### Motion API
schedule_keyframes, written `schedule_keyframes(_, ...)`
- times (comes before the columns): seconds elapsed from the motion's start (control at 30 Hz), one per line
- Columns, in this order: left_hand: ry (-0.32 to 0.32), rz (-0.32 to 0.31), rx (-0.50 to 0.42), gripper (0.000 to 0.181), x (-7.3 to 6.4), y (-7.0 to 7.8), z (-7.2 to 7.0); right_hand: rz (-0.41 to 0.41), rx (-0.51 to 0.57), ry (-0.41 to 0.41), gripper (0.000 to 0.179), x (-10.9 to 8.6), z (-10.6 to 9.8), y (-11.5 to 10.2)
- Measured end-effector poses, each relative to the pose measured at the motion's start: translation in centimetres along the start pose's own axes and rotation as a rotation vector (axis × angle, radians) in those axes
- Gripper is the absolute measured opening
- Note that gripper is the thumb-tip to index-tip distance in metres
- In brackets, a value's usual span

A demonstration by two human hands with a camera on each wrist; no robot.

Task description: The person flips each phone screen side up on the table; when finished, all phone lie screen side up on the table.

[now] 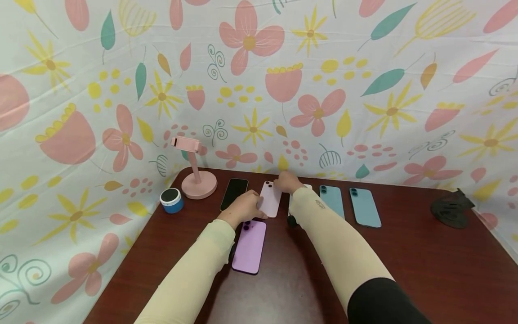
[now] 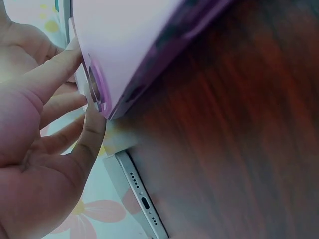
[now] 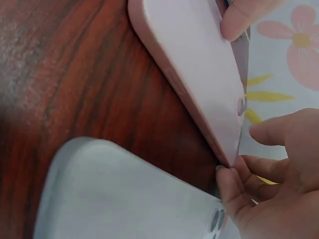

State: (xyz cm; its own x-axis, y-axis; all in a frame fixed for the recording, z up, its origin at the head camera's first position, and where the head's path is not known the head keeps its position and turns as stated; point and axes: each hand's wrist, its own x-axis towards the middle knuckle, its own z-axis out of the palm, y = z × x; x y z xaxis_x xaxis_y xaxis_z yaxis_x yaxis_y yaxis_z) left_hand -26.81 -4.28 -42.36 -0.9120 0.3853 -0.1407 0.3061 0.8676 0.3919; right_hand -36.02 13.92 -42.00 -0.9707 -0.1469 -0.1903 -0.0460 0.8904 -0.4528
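A light pink phone (image 1: 271,200) lies back up between my hands. My left hand (image 1: 244,206) is at its lower left, fingertips at its edge. In the left wrist view, the fingers (image 2: 92,132) extend beside the purple phone's camera. My right hand (image 1: 289,182) pinches the pink phone's upper right corner; the right wrist view shows the thumb and fingers (image 3: 229,186) there. The purple phone (image 1: 249,247) lies back up below my left hand. A white phone (image 3: 134,189) lies to the right of the pink one, mostly covered by my right sleeve in the head view.
A black-screened phone (image 1: 234,192) lies left of the pink one. Two blue phones, one nearer (image 1: 332,201) and one farther right (image 1: 365,207), continue the row. Behind left stand a pink phone stand (image 1: 199,184) and a blue round speaker (image 1: 171,200). A dark stand (image 1: 451,209) sits far right.
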Motion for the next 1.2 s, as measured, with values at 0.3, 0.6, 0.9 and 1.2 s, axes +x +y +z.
schedule_keyframes(0.3,-0.031,0.025,-0.018,0.066,0.0,-0.1,-0.2,-0.009,0.036,0.038,0.038,0.1,0.4,0.5)
schedule_keyframes(0.6,-0.071,0.018,-0.078,0.071,0.1,-0.3,-0.9,0.051,0.209,0.05,0.05,0.2,0.1,0.5)
schedule_keyframes(0.9,-0.1,0.03,-0.098,0.068,0.2,0.0,-1.3,0.079,0.438,0.016,0.034,-0.6,-0.6,0.7)
schedule_keyframes(1.2,-0.113,0.026,-0.112,0.067,0.3,-0.2,-1.4,0.118,0.681,0.019,0.021,-1.0,-0.3,0.8)
